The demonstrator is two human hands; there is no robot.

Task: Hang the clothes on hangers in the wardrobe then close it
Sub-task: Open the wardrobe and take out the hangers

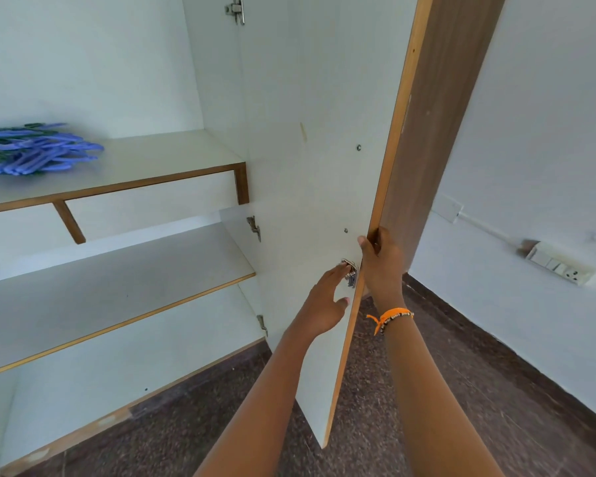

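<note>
**At the open wardrobe: both hands on the door's free edge**

Wardrobe [117,80] fills left and centre, white inside, no clothes visible in it. Right door [317,166] swung out toward the camera, white inner face showing, wood-grain outer face behind its tan edge band; it stands between the shelves and the wall on the right. Dark speckled floor [427,407] below. White wall [547,115] to the right carries a switch-and-socket box [561,265] fed by surface conduit.

Upper shelf [159,160], wood-trimmed, holds a heap of blue-purple hangers [38,149] at its left end, a few green ones mixed in. Lower shelf [117,287] beneath it. Three metal hinges on the door's inner side.

Right hand [381,266] grips the door's free edge, thumb on the inner face, fingers curled round to the outer side; orange band [391,316] on that wrist. Left hand [326,304] spread loosely, fingertips touching the small metal lock fitting [351,273] on the inner face, just beside the right hand.
</note>
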